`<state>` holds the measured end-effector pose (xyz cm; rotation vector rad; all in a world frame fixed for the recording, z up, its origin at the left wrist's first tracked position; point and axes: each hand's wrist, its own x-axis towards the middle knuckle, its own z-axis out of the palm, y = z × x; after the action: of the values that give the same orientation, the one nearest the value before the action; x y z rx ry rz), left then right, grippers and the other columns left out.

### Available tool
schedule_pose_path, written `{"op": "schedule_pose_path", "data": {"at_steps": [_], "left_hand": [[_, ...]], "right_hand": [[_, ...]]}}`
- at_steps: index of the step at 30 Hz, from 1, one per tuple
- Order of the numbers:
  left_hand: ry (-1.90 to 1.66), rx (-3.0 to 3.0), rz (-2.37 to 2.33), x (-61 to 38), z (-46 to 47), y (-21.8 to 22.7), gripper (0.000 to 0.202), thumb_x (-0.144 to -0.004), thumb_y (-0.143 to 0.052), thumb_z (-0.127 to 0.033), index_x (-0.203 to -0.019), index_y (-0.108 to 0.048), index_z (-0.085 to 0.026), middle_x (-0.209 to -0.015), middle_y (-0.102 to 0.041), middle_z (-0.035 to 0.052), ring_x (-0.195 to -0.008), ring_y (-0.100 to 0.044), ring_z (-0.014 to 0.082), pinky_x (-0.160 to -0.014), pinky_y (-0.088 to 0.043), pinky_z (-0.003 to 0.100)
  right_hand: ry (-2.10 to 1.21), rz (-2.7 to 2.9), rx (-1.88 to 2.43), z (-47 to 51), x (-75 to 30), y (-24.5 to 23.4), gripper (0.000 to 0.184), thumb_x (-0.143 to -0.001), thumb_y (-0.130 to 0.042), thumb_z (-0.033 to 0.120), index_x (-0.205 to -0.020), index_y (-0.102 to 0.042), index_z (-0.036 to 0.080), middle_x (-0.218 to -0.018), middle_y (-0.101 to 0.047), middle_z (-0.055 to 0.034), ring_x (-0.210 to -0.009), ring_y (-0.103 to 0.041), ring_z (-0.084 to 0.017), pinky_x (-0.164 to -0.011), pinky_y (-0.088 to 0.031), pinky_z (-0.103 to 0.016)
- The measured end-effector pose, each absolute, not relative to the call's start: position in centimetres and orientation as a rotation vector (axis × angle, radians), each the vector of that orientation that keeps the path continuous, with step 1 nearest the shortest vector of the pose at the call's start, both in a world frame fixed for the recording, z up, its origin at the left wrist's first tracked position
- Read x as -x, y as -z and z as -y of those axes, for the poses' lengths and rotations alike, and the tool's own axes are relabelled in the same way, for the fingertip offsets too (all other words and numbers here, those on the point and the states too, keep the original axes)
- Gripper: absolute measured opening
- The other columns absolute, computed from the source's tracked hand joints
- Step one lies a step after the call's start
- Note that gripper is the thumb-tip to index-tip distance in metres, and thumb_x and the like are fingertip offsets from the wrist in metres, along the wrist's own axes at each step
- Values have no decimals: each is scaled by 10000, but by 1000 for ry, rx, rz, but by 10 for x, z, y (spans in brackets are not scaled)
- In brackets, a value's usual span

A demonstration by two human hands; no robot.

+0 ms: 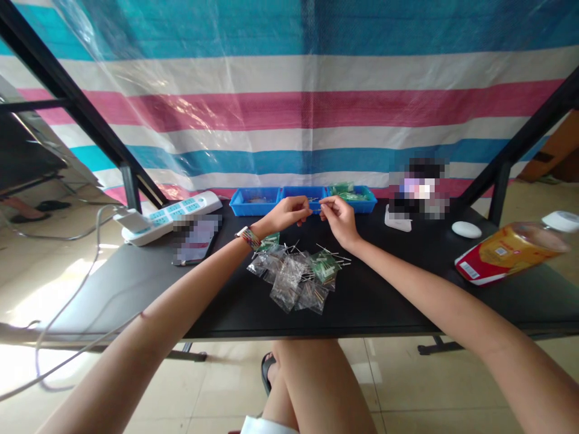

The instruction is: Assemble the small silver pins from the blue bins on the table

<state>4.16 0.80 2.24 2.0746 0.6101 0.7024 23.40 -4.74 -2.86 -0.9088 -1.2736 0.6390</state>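
My left hand [293,212] and my right hand [339,218] are close together at the front edge of a blue three-part tray [256,208], before its middle compartment. Both have their fingers drawn into a pinch. Whatever lies between the fingertips is too small to make out. Thin silvery pins [312,199] show in the middle compartment. Green packets [348,191] fill the right one, and a few small pieces lie in the left. Below my hands is a pile of clear plastic bags [289,280] with small parts, green bags [324,265] and loose thin metal pins [340,258].
On the black table [235,313], a power strip [181,214] and phone [199,239] lie left. A white box [398,218], a white oval object [466,229] and a tilted bottle [506,250] are right. A striped sheet [271,108] hangs behind; cables [97,253] run left.
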Motion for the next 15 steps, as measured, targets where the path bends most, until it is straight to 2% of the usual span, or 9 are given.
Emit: {"op": "schedule_pose_path", "data": {"at_steps": [3, 8, 12, 15], "left_hand": [[-756, -2044, -567, -31, 0, -16, 331, -936, -699, -477, -841, -565, -189, -740, -649, -1, -633, -620, 127, -578, -482, 221], [-813, -2061, -586, -8, 19, -7, 363, -1019, -633, -514, -880, -603, -180, -779, -648, 5, -685, -631, 133, -643, -522, 238], [-853, -2057, -651, 5, 23, 0, 434, -1048, -587, -546, -817, -597, -179, -747, -651, 10, -659, -619, 126, -636, -507, 236], [-861, -2032, -667, 6, 19, 3, 468, -1033, -604, -565, -778, -615, -172, -714, -659, 19, -636, -605, 119, -611, -485, 227]], "right_hand": [[-726, 1249, 902, 50, -229, 26, 453, -837, -816, 668, -966, -709, 247, -729, -684, -1, -701, -669, -198, -677, -571, -340], [-1049, 1165, 868, 60, -219, 26, 458, -735, -930, 580, -935, -719, 227, -757, -730, 4, -716, -710, -183, -708, -610, -330], [-1284, 1168, 830, 64, -217, 27, 442, -680, -988, 500, -881, -736, 198, -820, -780, -25, -759, -745, -184, -763, -643, -345], [-1318, 1165, 825, 62, -217, 29, 435, -641, -1018, 445, -872, -756, 186, -850, -799, -37, -780, -757, -181, -784, -649, -338]]}}
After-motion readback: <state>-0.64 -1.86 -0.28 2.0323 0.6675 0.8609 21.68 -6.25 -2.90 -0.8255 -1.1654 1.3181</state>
